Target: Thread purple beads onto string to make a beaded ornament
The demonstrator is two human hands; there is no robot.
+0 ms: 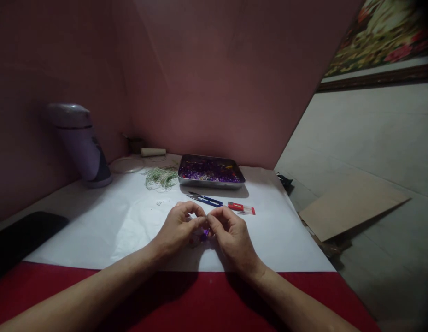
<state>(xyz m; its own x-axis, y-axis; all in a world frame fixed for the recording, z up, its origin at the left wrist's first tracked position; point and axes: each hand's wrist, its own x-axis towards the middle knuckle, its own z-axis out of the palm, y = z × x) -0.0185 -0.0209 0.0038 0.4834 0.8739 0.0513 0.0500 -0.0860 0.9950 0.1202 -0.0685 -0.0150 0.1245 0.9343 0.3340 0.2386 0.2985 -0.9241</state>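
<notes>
My left hand [179, 226] and my right hand [232, 235] meet over the white sheet, thumbs and forefingers pinched close together. What lies between the fingertips is too small to make out. Just below them are purple and clear beads [204, 234], partly hidden by my fingers. Beyond my hands lie blue thread snips [208, 200] and a small red and clear case [239, 208]. A metal tray [214, 184] of mostly purple beads stands farther back, with a tangle of green and white thread [161, 178] on its left.
A purple bottle [80, 145] stands at the left, and a dark flat object [27, 235] lies at the near left. A pale roll [153, 151] rests by the back wall. Cardboard [354, 207] is off the table's right side. Red cloth [165, 299] covers the near edge.
</notes>
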